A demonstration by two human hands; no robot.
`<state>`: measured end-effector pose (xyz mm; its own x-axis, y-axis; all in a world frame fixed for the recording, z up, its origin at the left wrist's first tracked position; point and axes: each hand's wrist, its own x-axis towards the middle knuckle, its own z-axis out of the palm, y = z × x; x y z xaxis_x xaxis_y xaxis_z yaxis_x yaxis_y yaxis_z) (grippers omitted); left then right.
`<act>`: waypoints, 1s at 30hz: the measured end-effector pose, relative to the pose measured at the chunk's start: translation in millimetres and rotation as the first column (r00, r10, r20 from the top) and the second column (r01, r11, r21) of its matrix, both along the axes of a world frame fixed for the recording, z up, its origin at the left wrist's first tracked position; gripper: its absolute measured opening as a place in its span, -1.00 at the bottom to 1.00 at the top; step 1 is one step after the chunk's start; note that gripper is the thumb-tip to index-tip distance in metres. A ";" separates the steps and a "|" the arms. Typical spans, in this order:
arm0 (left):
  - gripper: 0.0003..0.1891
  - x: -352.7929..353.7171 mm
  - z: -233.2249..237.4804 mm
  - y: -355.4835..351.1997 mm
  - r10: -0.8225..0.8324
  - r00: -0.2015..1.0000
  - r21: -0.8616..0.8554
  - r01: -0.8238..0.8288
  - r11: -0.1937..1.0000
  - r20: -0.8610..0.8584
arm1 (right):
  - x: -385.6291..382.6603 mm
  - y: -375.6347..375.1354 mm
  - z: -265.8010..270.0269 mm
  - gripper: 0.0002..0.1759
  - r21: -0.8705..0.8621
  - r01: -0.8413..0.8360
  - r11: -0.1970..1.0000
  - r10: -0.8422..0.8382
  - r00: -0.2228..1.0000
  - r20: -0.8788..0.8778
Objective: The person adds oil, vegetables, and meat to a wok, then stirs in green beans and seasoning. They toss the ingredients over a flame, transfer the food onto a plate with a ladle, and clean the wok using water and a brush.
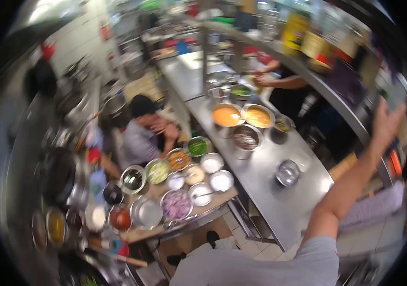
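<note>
My right arm is stretched out to the far right, level with the shelf above the steel counter. At its end my right hand [388, 121] is raised, its blurred fingers closed around the lower part of a pale grey-blue object [396, 93]. Motion blur hides what kind of thing this is. A purple object [344, 83] and several containers, one a yellow tin [296, 31], stand on the shelf to the left of the hand. My left hand is out of view.
Below the shelf, a steel counter [279, 209] holds a metal bowl [288, 172] and pots of orange liquid [227, 115]. Another table bears several ingredient bowls, including chopped purple onion [176, 205]. A person in a black cap [141, 128] is beside it; another person's arms [279, 82] are across the counter.
</note>
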<state>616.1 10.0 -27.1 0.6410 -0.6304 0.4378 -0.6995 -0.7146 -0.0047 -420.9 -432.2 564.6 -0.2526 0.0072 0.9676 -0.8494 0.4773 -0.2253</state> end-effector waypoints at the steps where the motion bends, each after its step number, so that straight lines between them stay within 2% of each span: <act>1: -0.69 2.7 -11.0 1.0 0.080 0.997 0.023 -0.081 0.996 0.017 | -14.5 3.5 -1.9 -0.18 0.026 0.033 0.999 -0.031 0.995 -0.092; 2: -0.62 6.2 -23.0 4.0 0.222 0.911 -0.130 -0.280 0.951 -0.347 | -25.2 0.6 -5.0 -0.21 0.036 0.028 0.999 -0.022 0.989 -0.148; 3: -0.65 -7.1 -28.6 4.6 0.231 0.940 -0.169 -0.278 0.946 -0.252 | -5.7 4.7 -4.4 -0.25 0.019 -0.042 0.999 0.045 0.976 -0.214; 4: -0.67 -33.3 19.9 -30.8 0.490 0.843 0.425 -0.368 0.827 -0.222 | 26.3 4.8 -3.4 -0.28 0.000 -0.166 0.986 0.160 0.947 -0.279; 5: -0.71 -17.1 -38.9 9.1 0.118 0.954 0.326 -0.209 0.922 0.277 | 67.9 4.9 -5.2 -0.31 -0.021 -0.335 0.942 0.311 0.894 -0.323; 6: -0.77 -40.1 -5.5 -10.9 0.032 0.944 0.134 -0.080 0.988 0.328 | 122.8 8.4 -9.8 -0.34 -0.038 -0.530 0.847 0.489 0.806 -0.334; 7: -0.81 -35.8 -22.8 -8.3 0.120 0.982 -0.065 -0.111 0.992 0.145 | 176.6 5.8 -21.4 -0.36 -0.026 -0.709 0.704 0.675 0.681 -0.284; 8: -0.78 -72.5 47.1 -42.4 0.282 0.939 -0.149 -0.312 0.938 -0.195 | 235.6 8.6 -36.2 -0.28 -0.105 -0.887 0.450 0.878 0.461 -0.127; 9: -0.77 -73.5 45.8 -47.5 0.341 0.912 -0.273 -0.396 0.877 -0.226 | 278.6 20.1 -60.5 -0.18 -0.015 -0.965 0.261 0.965 0.260 0.039; 10: -0.71 -69.6 39.5 -47.4 0.323 0.911 -0.300 -0.393 0.870 -0.257 | 314.9 20.0 -85.1 -0.04 0.056 -0.996 0.065 0.975 0.076 0.210; 11: -0.72 -79.9 63.1 -57.5 0.354 0.900 -0.276 -0.418 0.865 -0.254 | 353.2 4.7 -100.8 -0.02 0.156 -0.969 -0.191 0.892 -0.105 0.441; 12: -0.74 -85.5 73.6 -62.4 0.409 0.870 -0.224 -0.472 0.852 -0.276 | 392.6 -4.5 -116.7 0.00 0.205 -0.879 -0.430 0.733 -0.207 0.648; 13: -0.76 -86.6 74.9 -64.0 0.425 0.850 -0.198 -0.496 0.846 -0.313 | 429.3 -10.3 -133.3 0.02 0.202 -0.748 -0.633 0.529 -0.227 0.818; 14: -0.77 -87.5 72.9 -64.2 0.431 0.831 -0.175 -0.510 0.842 -0.351 | 485.6 -1.3 -148.0 -0.01 0.215 -0.610 -0.763 0.447 -0.258 0.856; 16: -0.75 -90.1 81.4 -65.4 0.423 0.833 -0.219 -0.515 0.829 -0.358 | 599.3 16.3 -177.5 -0.09 0.163 -0.277 -0.947 0.236 -0.253 0.938; 17: -0.75 -92.9 86.0 -65.8 0.413 0.835 -0.239 -0.512 0.825 -0.362 | 653.0 32.4 -188.6 -0.12 0.341 -0.124 -0.932 0.360 -0.194 0.913; 18: -0.74 -96.3 88.9 -65.3 0.410 0.822 -0.243 -0.524 0.816 -0.395 | 710.4 63.4 -188.5 -0.09 0.458 -0.014 -0.889 0.434 -0.344 0.833; 19: -0.74 -96.9 92.5 -64.3 0.403 0.811 -0.249 -0.532 0.809 -0.424 | 751.3 87.0 -192.5 -0.09 0.517 0.046 -0.855 0.491 -0.251 0.834; 20: -0.74 -95.3 95.6 -63.3 0.392 0.803 -0.257 -0.536 0.804 -0.449 | 792.6 107.8 -203.3 -0.10 0.583 0.073 -0.809 0.528 -0.348 0.775; 21: -0.74 -95.4 97.0 -62.3 0.384 0.805 -0.261 -0.532 0.806 -0.452 | 828.0 123.1 -219.1 -0.11 0.615 0.089 -0.784 0.548 -0.369 0.751; 22: -0.75 -96.1 98.8 -61.1 0.388 0.802 -0.261 -0.536 0.803 -0.454 | 859.8 140.6 -229.6 -0.14 0.673 0.123 -0.729 0.622 -0.292 0.727; 23: -0.75 -96.5 100.8 -60.6 0.389 0.801 -0.262 -0.538 0.801 -0.455 | 883.7 151.9 -244.5 -0.14 0.703 0.161 -0.692 0.657 -0.262 0.707; 26: -0.76 -92.3 100.4 -60.5 0.379 0.807 -0.302 -0.538 0.787 -0.452 | 916.9 178.9 -268.9 -0.13 0.737 0.291 -0.610 0.669 -0.310 0.676; 30: -0.77 -94.8 106.0 -58.1 0.351 0.816 -0.346 -0.528 0.775 -0.460 | 940.1 193.6 -272.1 -0.12 0.749 0.177 -0.639 0.706 -0.250 0.662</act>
<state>521.3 -48.1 78.9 0.9589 -0.0339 0.2815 -0.1941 -0.8021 0.5647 519.2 -238.6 292.5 0.9855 0.1117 -0.1278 0.0827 -0.9735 -0.2131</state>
